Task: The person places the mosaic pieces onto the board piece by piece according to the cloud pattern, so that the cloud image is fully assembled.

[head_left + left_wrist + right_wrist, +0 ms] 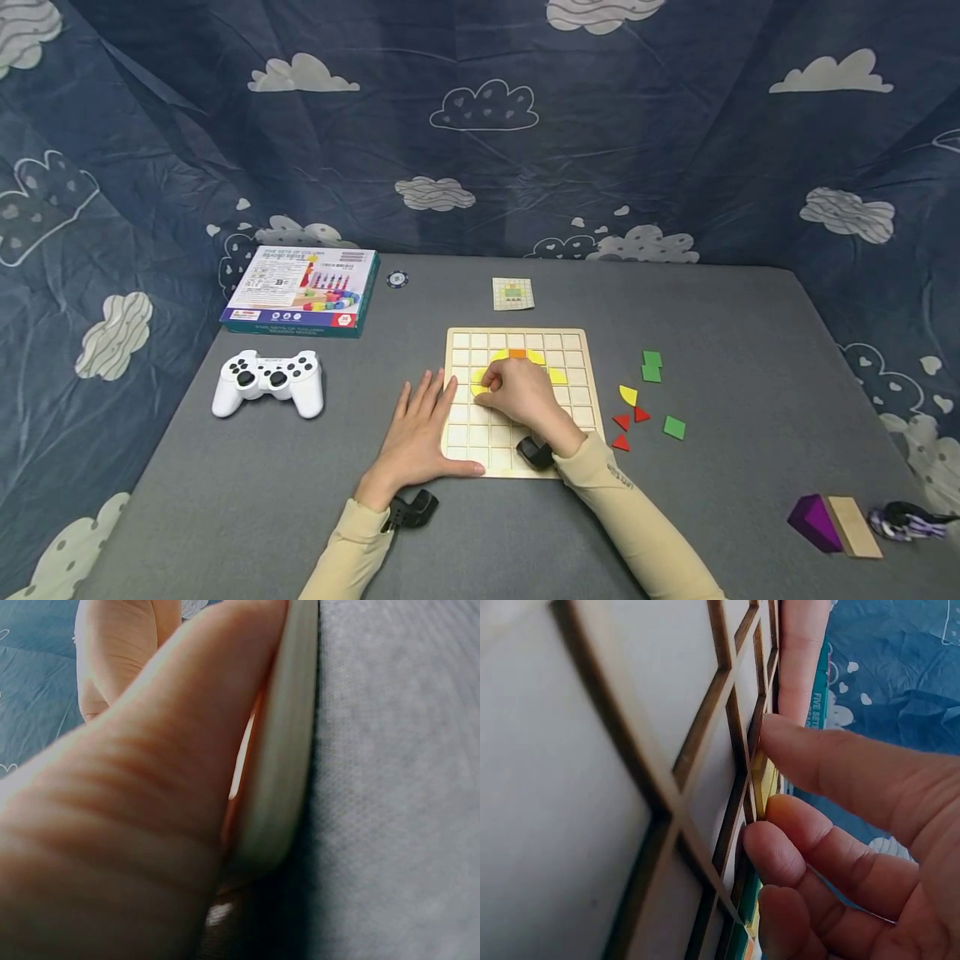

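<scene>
A wooden grid board (577,417) lies on the table, with yellow tiles (557,377) and an orange tile (517,354) in its squares. My left hand (420,433) rests spread at the board's left side, its thumb along the front edge. Over the board, my right hand (522,392) pinches a yellow tile (763,780) between thumb and index finger, right at the grid. That tile shows a rounded side in the head view. Green (748,900) shows in the grid below the fingers in the right wrist view. My right hand hides part of the pattern.
Green tiles (674,427), red triangles (621,442) and a yellow quarter-circle tile (628,395) lie right of the board. A pattern card (513,293) and poker chip (397,279) sit behind. Left are a box (300,287) and game controller (268,383); front right, a purple block (816,523).
</scene>
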A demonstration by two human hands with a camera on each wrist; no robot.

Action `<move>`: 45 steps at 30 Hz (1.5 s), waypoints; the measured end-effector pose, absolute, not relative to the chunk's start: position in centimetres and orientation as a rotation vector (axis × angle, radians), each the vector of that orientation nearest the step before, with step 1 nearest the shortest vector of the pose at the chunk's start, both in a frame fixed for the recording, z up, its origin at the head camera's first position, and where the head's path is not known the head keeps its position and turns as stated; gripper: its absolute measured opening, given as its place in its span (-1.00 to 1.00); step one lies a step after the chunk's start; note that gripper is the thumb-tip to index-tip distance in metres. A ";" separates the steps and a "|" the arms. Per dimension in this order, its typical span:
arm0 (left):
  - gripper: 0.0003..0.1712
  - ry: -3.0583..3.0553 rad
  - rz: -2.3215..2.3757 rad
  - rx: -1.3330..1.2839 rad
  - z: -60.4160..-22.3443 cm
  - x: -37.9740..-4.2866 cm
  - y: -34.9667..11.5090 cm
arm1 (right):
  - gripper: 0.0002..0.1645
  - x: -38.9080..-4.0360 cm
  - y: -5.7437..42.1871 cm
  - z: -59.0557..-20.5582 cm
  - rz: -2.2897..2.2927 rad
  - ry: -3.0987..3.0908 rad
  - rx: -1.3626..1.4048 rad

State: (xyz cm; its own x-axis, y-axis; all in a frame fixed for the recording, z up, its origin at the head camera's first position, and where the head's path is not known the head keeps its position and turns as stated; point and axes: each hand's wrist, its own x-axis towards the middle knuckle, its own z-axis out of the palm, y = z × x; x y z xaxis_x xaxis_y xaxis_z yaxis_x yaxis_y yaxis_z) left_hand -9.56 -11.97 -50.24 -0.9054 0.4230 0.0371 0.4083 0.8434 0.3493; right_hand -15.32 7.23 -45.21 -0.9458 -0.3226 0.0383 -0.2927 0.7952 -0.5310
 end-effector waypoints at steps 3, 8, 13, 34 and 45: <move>0.50 2.974 0.546 0.672 -50.2 -9.6 -11.9 | -0.76 -15.3 7.3 -45.3 -0.837 2.935 -0.508; 0.50 2.981 0.537 0.680 -50.2 -9.5 -11.8 | -0.76 -15.3 7.9 -45.1 -0.855 2.903 -0.485; 0.49 2.989 0.560 0.688 -50.2 -9.5 -11.8 | -0.79 -15.3 10.1 -44.2 -0.929 2.847 -0.420; 0.49 3.006 0.647 0.723 -50.4 -9.3 -12.2 | -0.48 -17.0 27.2 -44.5 -0.728 3.087 0.250; 0.49 2.991 0.630 0.718 -50.2 -9.3 -12.1 | -0.43 -17.7 28.4 -45.0 -0.575 2.941 0.391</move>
